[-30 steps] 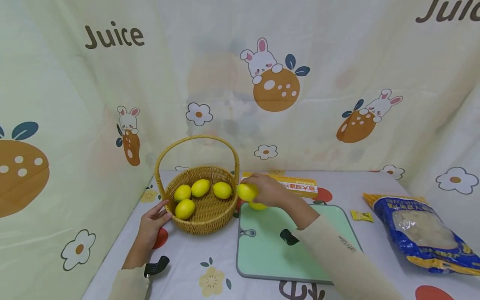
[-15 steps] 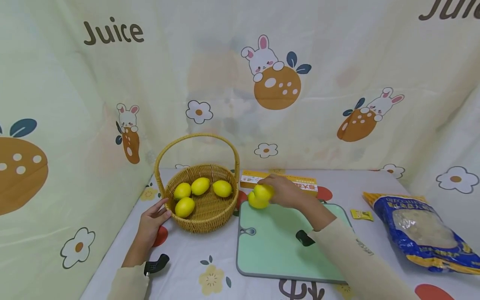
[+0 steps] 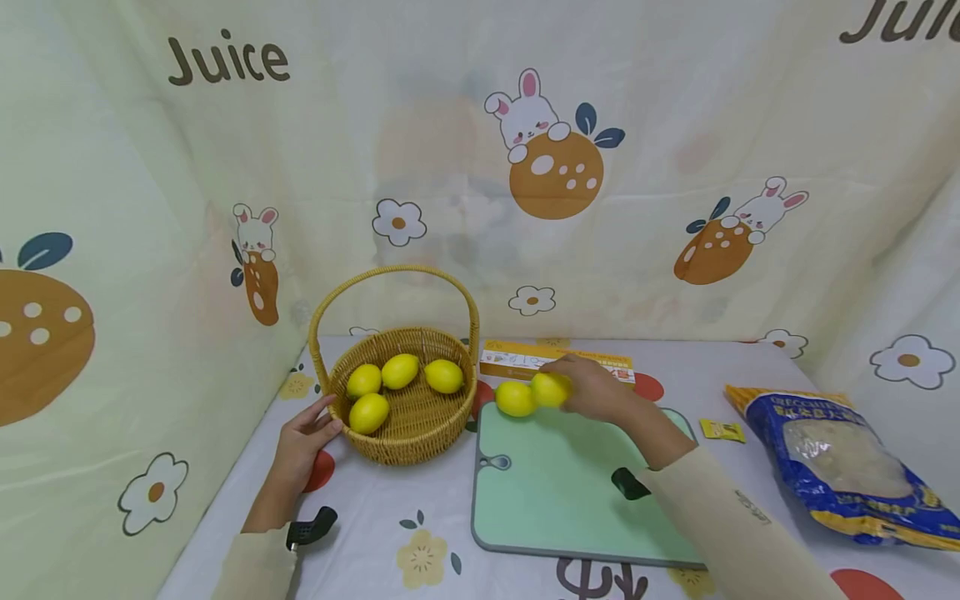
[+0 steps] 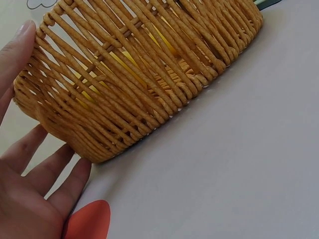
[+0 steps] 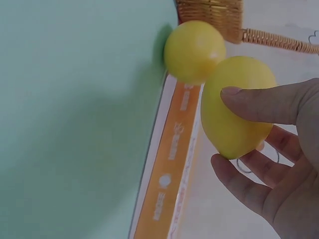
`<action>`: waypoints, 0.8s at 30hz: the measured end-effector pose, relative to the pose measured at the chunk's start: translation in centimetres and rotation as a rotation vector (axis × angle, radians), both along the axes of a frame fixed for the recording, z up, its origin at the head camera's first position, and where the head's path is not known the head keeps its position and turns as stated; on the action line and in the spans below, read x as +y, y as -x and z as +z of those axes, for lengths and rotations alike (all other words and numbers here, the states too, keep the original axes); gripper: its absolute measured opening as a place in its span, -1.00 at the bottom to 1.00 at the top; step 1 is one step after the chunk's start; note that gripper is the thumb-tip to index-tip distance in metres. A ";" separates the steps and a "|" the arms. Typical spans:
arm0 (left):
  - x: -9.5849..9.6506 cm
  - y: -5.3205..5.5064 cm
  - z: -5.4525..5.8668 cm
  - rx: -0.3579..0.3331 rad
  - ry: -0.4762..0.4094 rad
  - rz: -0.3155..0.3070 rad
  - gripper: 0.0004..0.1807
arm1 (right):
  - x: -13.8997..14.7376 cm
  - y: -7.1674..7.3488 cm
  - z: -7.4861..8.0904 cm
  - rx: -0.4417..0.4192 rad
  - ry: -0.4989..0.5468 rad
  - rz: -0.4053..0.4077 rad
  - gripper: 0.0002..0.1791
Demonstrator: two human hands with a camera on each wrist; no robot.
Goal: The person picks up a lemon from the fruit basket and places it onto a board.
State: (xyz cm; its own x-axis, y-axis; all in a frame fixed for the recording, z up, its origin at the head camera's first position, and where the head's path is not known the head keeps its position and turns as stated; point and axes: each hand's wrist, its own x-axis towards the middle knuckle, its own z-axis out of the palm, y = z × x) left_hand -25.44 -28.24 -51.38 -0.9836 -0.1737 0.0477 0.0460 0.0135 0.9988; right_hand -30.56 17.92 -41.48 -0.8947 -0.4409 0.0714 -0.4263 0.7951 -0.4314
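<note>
My left hand (image 3: pixel 297 450) rests against the left outer side of a wicker basket (image 3: pixel 408 450). In the left wrist view its fairly straight fingers (image 4: pixel 55 174) touch the woven wall (image 4: pixel 149 99) low down. Several yellow lemons (image 3: pixel 401 371) lie in the basket. With thumb and fingers my right hand (image 3: pixel 596 390) holds another lemon (image 5: pixel 239 104) over the back of a green cutting board (image 3: pixel 585 483). Just left of it, a second lemon (image 3: pixel 515 399) sits at the board's back left corner; the two overlap in view, and I cannot tell if they touch.
An orange and white box (image 3: pixel 517 359) lies behind the board, partly hidden by the right hand. To the right are a small yellow packet (image 3: pixel 722 430) and a blue and yellow bag (image 3: pixel 847 467). A printed curtain (image 3: pixel 450 167) hangs behind the table.
My right hand has moved right with its lemon, from beside the basket's rim, past the lemon on the board's corner. The left hand has stayed at the basket.
</note>
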 end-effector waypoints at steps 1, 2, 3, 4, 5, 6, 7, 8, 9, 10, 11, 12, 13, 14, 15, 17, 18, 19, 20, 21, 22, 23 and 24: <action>0.0 0.0 0.0 0.006 -0.001 0.000 -0.34 | 0.2 0.0 -0.1 0.001 0.000 0.001 -0.35; 0.0 0.0 0.0 0.009 0.002 -0.004 -0.34 | 0.4 0.0 -0.2 0.001 -0.001 -0.001 -0.35; 0.0 0.0 0.1 0.011 0.007 -0.006 -0.34 | 0.6 0.0 -0.3 0.002 -0.006 -0.002 -0.35; 0.0 0.1 0.1 0.012 0.011 -0.009 -0.33 | 0.8 0.1 -0.4 0.002 -0.013 -0.003 -0.35; 0.0 0.1 0.1 0.012 0.019 -0.012 -0.33 | 1.0 0.1 -0.6 0.005 -0.022 -0.002 -0.35; 0.0 0.2 0.1 0.010 0.025 -0.013 -0.33 | 1.2 0.2 -0.8 0.008 -0.033 -0.001 -0.34; 0.0 0.2 0.2 0.010 0.032 -0.015 -0.32 | 1.3 0.3 -0.9 0.008 -0.044 -0.001 -0.34; 0.0 0.2 0.2 0.006 0.033 -0.019 -0.33 | 1.5 0.3 -0.9 0.007 -0.052 0.000 -0.34; 0.0 0.2 0.3 0.001 0.036 -0.020 -0.33 | 1.6 0.3 -1.0 0.005 -0.064 -0.003 -0.34; 0.0 0.3 0.3 -0.001 0.038 -0.021 -0.33 | 1.8 0.3 -1.1 0.003 -0.076 -0.007 -0.34; 0.1 0.3 0.3 -0.001 0.039 -0.021 -0.33 | 1.9 0.2 -1.1 0.001 -0.084 -0.011 -0.34; 0.1 0.3 0.3 0.001 0.035 -0.020 -0.34 | 2.1 0.2 -1.2 -0.002 -0.091 -0.014 -0.33; 0.1 0.2 0.4 0.001 0.037 -0.019 -0.34 | 2.2 0.2 -1.2 -0.008 -0.091 -0.022 -0.33; 0.1 0.2 0.4 0.002 0.041 -0.021 -0.35 | 2.3 0.2 -1.3 -0.010 -0.093 -0.024 -0.34; 0.2 0.2 0.3 0.006 0.045 -0.016 -0.35 | 2.4 0.2 -1.5 -0.010 -0.092 -0.028 -0.34; 0.1 0.1 0.2 0.010 0.039 -0.006 -0.35 | 2.6 0.2 -1.8 -0.014 -0.077 -0.033 -0.35; 0.1 0.1 0.1 0.010 0.042 -0.008 -0.36 | 2.7 0.3 -2.0 -0.018 -0.071 -0.038 -0.36; 0.0 0.1 0.1 0.010 0.041 -0.006 -0.36 | 2.8 0.2 -2.1 -0.024 -0.065 -0.041 -0.35; 0.0 0.0 0.0 0.011 0.038 -0.004 -0.36 | 2.9 0.2 -2.3 -0.028 -0.062 -0.042 -0.34; 0.0 0.0 -0.1 0.011 0.034 0.000 -0.36 | 3.0 0.2 -2.4 -0.035 -0.058 -0.047 -0.33; -0.1 0.0 -0.1 0.012 0.029 0.000 -0.35 | 3.0 0.2 -2.6 -0.041 -0.056 -0.050 -0.32; -0.1 0.0 -0.1 0.013 0.030 -0.001 -0.35 | 3.1 0.2 -2.7 -0.045 -0.058 -0.051 -0.31; -0.2 0.0 -0.2 0.014 0.031 -0.004 -0.35 | 3.2 0.2 -2.8 -0.047 -0.060 -0.051 -0.30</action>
State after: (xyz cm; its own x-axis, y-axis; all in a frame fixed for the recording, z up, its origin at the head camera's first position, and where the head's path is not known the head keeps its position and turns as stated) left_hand -25.49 -28.41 -51.54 -0.9835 -0.1679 0.0670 0.0603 0.0444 0.9972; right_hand -30.76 21.16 -44.25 -0.9179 -0.3967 0.0038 -0.3648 0.8404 -0.4009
